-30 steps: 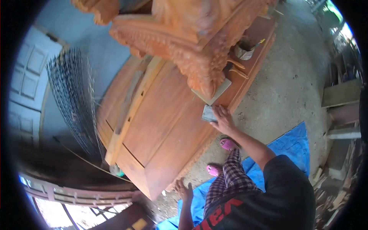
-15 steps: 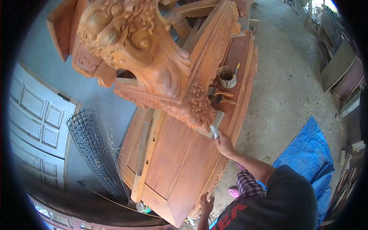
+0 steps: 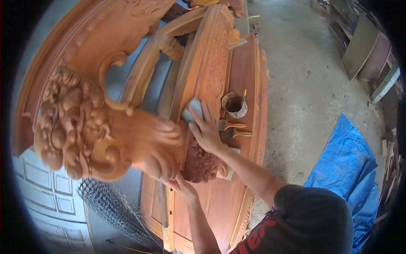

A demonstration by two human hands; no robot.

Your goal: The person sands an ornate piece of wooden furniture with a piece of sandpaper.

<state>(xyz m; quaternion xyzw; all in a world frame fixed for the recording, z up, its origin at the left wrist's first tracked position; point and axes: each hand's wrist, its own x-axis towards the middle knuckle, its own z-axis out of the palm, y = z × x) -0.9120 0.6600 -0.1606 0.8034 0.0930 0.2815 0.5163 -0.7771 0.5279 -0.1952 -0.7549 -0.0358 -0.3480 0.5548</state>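
Note:
My right hand [image 3: 206,132] presses a pale grey sanding pad [image 3: 193,111] against the top of the carved wooden frame [image 3: 205,70], fingers laid over the pad. Lower down, my left hand [image 3: 185,189] grips the edge of that frame at its corner, beneath a carved claw-like foot [image 3: 158,158]; part of its fingers is hidden by the wood. Clustered carving [image 3: 201,163] covers the corner between both hands. Close to my right wrist lie two flat paintbrushes [image 3: 235,125], beside a stained pot [image 3: 235,106] with a thin yellow-handled brush in it.
The frame rests on a large reddish wooden panel [image 3: 211,207]. A roll of black mesh [image 3: 112,209] leans by a pale door [image 3: 48,182] at left. Blue tarpaulin [image 3: 342,165] lies on the concrete floor [image 3: 296,76] at right, with boards [image 3: 361,48] leaning beyond.
My right hand has moved up and left with the pad, from the frame's lower corner onto its top. My left hand has come up from the panel's near end to the frame. The view has shifted.

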